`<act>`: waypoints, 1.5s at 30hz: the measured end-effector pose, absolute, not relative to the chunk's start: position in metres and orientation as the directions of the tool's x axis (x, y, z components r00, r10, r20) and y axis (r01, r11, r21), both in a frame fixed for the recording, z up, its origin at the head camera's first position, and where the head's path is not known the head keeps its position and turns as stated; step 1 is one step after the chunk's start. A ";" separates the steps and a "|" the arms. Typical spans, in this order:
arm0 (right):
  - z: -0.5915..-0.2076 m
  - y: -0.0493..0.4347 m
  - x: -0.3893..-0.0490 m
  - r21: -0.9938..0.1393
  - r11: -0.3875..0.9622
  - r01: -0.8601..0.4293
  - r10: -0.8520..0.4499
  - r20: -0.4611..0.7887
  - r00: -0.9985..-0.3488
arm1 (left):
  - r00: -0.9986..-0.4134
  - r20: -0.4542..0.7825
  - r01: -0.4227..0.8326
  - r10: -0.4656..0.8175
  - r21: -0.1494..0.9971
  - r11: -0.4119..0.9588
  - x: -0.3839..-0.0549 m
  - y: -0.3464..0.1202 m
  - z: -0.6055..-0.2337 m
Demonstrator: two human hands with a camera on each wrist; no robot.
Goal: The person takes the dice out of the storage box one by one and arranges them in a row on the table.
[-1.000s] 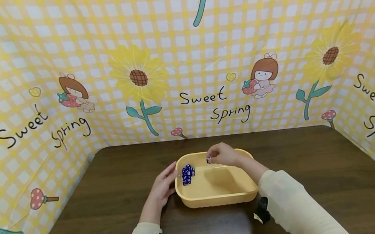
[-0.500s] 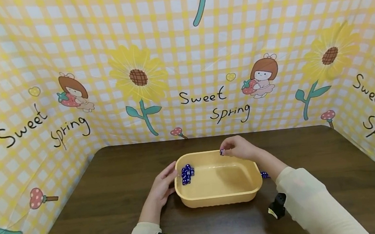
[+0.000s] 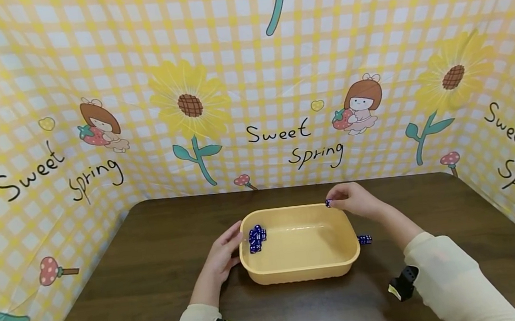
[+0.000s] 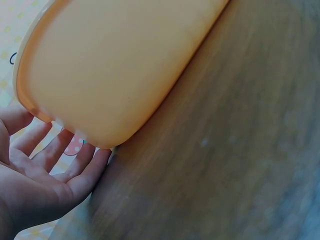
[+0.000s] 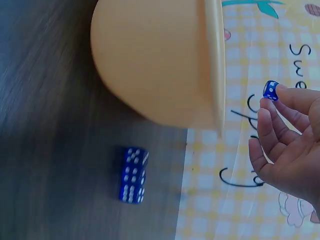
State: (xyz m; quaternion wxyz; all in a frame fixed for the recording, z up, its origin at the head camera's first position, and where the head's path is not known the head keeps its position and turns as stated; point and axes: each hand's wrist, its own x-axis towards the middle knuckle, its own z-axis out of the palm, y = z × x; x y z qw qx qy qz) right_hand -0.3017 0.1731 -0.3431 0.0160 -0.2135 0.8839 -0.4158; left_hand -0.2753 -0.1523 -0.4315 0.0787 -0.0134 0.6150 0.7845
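In the head view, a pale yellow plastic tub (image 3: 301, 269) stands on the table. My left hand (image 3: 221, 254) rests against its left end; in the left wrist view, its extended fingers (image 4: 90, 175) touch the outer wall near the rim. Several blue dice with white pips (image 3: 257, 239) lie heaped inside at the left end. Between thumb and fingertips, my right hand (image 3: 351, 201) pinches one blue die (image 5: 270, 90), level with the tub's back right rim. Outside the right end, a short row of blue dice (image 5: 133, 175) lies on the table.
The dark wood-grain table (image 3: 159, 299) reaches back to a yellow checked cloth (image 3: 254, 92) printed with sunflowers and lettering. A black wrist camera is strapped on each cream sleeve (image 3: 456, 270).
My right hand has moved right, from over the tub's middle to its back right corner, still pinching the die. The row of dice beside the tub has come into view. The left hand stays put.
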 end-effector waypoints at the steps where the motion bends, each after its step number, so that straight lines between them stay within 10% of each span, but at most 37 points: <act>1: -0.344 0.176 -0.302 -0.743 0.563 -0.361 -0.388 0.148 -0.909 | -0.987 -0.117 -0.139 0.107 0.963 -0.232 -0.275 -0.152 -0.432; 45: -0.400 0.261 -0.277 -0.744 0.603 -0.286 -0.329 0.094 -0.939 | -0.988 -0.105 -0.128 0.112 0.967 -0.219 -0.273 -0.151 -0.429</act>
